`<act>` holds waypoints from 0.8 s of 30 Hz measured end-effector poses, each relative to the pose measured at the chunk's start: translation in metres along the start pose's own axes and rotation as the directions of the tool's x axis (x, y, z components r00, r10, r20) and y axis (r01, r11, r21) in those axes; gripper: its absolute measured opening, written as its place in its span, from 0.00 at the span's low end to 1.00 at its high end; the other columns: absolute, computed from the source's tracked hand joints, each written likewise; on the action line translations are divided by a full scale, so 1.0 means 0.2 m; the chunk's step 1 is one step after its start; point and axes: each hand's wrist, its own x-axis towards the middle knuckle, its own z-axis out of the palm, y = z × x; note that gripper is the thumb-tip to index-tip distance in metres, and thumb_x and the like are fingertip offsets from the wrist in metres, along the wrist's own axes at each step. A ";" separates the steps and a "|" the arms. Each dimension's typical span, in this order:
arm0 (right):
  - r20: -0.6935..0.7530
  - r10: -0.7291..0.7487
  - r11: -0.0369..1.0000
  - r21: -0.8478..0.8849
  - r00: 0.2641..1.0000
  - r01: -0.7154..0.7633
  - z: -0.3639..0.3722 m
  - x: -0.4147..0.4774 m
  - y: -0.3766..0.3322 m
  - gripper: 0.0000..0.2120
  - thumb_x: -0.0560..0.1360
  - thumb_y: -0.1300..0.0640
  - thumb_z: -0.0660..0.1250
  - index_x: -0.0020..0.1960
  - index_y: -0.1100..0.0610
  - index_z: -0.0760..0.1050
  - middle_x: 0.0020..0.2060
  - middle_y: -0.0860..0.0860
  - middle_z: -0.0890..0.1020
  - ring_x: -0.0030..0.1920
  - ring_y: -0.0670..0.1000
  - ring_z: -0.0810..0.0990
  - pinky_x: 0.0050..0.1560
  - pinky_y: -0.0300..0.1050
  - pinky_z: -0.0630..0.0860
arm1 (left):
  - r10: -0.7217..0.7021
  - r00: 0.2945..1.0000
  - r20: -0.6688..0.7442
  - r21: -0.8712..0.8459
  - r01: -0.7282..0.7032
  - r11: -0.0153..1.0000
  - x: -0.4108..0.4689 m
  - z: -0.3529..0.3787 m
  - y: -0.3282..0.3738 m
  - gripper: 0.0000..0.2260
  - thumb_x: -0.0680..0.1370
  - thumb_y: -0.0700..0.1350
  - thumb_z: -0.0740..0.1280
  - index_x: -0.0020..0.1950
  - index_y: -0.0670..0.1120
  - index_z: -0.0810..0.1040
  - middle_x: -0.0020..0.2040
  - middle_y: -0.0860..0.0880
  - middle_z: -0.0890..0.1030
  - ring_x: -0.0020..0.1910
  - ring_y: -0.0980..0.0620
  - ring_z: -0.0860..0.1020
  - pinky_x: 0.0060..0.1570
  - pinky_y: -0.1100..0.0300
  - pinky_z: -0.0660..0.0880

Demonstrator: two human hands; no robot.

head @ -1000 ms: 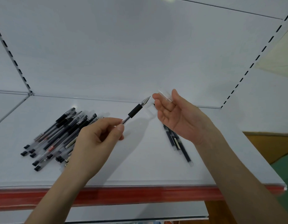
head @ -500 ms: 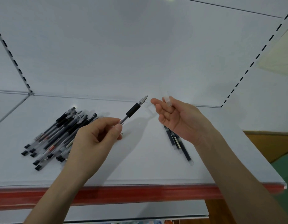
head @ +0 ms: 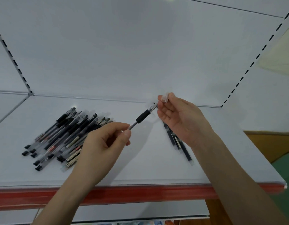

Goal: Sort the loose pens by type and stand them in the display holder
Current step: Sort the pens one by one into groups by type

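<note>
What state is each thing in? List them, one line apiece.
Pen: uncapped, held by the left hand, tip at the right hand's fingers.
Cap: off, pinched in the right hand.
Pile: lying loose on the shelf, unsorted.
Small group: lying flat under the right hand.

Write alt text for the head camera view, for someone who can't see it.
A left hand holds an uncapped black-grip pen, its tip at the right hand, which pinches a clear plastic cap. A pile of black pens lies left on the white shelf.
</note>
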 end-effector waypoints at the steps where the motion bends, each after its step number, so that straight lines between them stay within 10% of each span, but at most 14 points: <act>1: -0.003 -0.007 1.000 -0.003 1.000 0.007 0.00 -0.01 0.00 0.10 0.78 0.56 0.60 0.41 0.57 0.76 0.36 0.46 0.84 0.36 0.42 0.82 0.41 0.36 0.80 | -0.004 1.000 0.003 0.006 0.004 1.000 0.00 0.01 0.00 0.05 0.74 0.41 0.68 0.42 0.51 0.78 0.33 0.56 0.81 0.25 0.62 0.73 0.28 0.74 0.67; 14: 0.023 -0.098 0.995 -0.034 0.995 0.099 0.06 -0.09 0.08 0.07 0.78 0.55 0.59 0.45 0.54 0.75 0.41 0.46 0.85 0.45 0.42 0.82 0.51 0.41 0.76 | -0.014 1.000 -0.019 0.005 0.015 1.000 0.00 0.02 -0.01 0.03 0.74 0.44 0.68 0.43 0.53 0.78 0.36 0.54 0.82 0.25 0.62 0.73 0.28 0.71 0.68; 24: 0.074 -0.393 0.815 -0.435 0.917 0.384 0.05 -0.10 0.08 0.12 0.75 0.64 0.63 0.54 0.50 0.73 0.39 0.56 0.83 0.43 0.48 0.80 0.46 0.39 0.78 | -0.035 0.999 0.000 0.011 0.035 0.999 0.00 0.03 0.00 0.04 0.75 0.41 0.66 0.44 0.49 0.79 0.31 0.55 0.81 0.23 0.61 0.70 0.26 0.69 0.67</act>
